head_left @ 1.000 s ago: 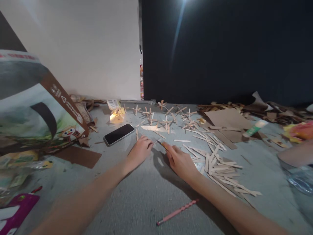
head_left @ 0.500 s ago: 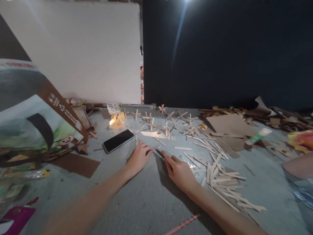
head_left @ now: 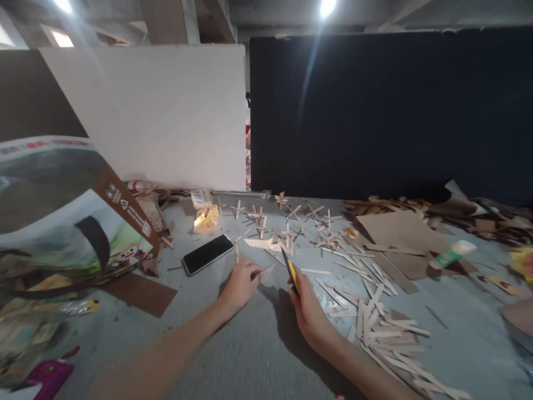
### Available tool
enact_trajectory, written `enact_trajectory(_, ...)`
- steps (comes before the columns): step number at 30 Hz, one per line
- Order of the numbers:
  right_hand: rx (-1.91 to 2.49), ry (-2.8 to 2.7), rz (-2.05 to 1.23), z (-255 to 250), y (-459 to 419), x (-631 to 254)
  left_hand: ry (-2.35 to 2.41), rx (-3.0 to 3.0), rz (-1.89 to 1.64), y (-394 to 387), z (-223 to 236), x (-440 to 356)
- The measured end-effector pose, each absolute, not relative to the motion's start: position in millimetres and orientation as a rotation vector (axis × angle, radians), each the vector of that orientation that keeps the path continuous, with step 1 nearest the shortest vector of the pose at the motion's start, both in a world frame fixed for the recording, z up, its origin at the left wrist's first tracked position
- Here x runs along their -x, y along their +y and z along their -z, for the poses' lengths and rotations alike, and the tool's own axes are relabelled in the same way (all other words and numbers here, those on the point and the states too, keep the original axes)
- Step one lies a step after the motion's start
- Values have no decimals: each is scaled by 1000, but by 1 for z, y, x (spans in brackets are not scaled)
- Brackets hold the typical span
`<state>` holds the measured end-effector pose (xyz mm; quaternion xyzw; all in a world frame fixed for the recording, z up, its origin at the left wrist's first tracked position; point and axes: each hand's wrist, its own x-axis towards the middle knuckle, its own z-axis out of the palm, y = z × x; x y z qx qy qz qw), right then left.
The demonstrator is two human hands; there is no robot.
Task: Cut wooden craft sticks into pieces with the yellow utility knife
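My left hand (head_left: 240,284) rests low over the grey table, fingers pinched on a thin wooden craft stick (head_left: 268,269) that points to the right. Wrapped round a yellow and black utility knife (head_left: 292,271), my right hand (head_left: 311,314) is raised just right of the stick, with the knife tilted up and apart from it. Beyond both hands stand several small crosses made of craft sticks (head_left: 263,226). Loose craft sticks (head_left: 387,334) lie piled to the right of my right forearm.
A smartphone (head_left: 207,254) lies left of my left hand. Cardboard sheets (head_left: 395,236) and a glue stick (head_left: 453,254) are at the right. A large printed bag (head_left: 112,233) leans at the left. White (head_left: 145,116) and black boards (head_left: 375,116) stand behind. Part of another person's arm (head_left: 516,318) shows far right.
My right hand has lifted the knife up and away from the stick, turning its tip upward. My left hand keeps its pinch. The view has tilted up.
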<state>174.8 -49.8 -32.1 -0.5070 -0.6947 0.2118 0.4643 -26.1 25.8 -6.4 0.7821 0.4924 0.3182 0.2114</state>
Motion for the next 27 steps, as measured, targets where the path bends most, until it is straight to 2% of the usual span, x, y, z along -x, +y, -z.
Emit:
enact_trajectory(5, 1260, -1613, -616, 42, -42, -180, 1357, -2159, -893, 29, 10, 26)
enact_trajectory(27, 1236, -1584, -519, 28, -42, -178, 1342, -2278, -914, 29, 5, 25)
